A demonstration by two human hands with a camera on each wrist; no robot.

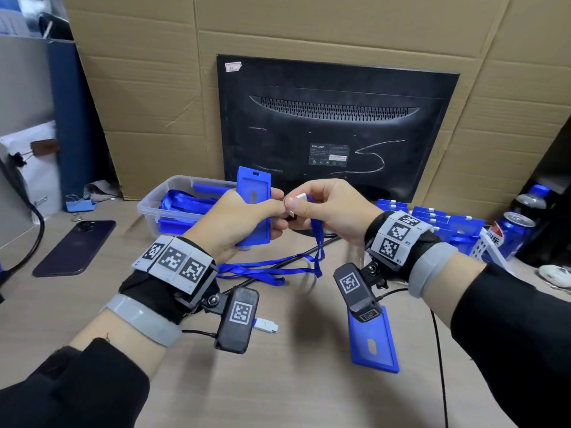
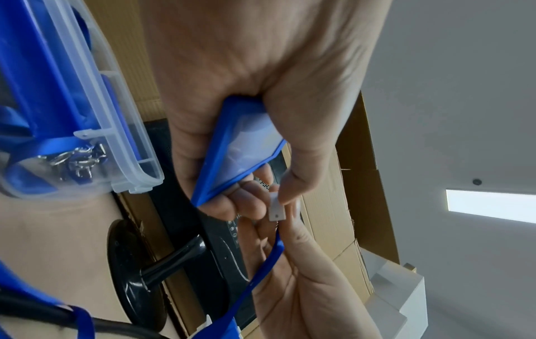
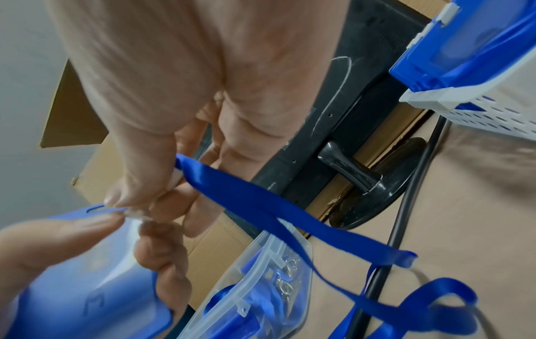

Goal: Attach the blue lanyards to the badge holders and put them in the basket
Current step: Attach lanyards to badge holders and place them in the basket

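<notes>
my left hand [image 1: 238, 220] grips a blue badge holder [image 1: 254, 193] upright above the desk, right hand [image 1: 333, 211] pinches the white clip [image 1: 299, 197] of a blue lanyard [image 1: 268, 268] trailing down onto the desk [image 1: 293, 381]

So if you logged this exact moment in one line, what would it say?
left hand: holds badge holder | right hand: pinches lanyard clip at holder | basket: waiting
</notes>
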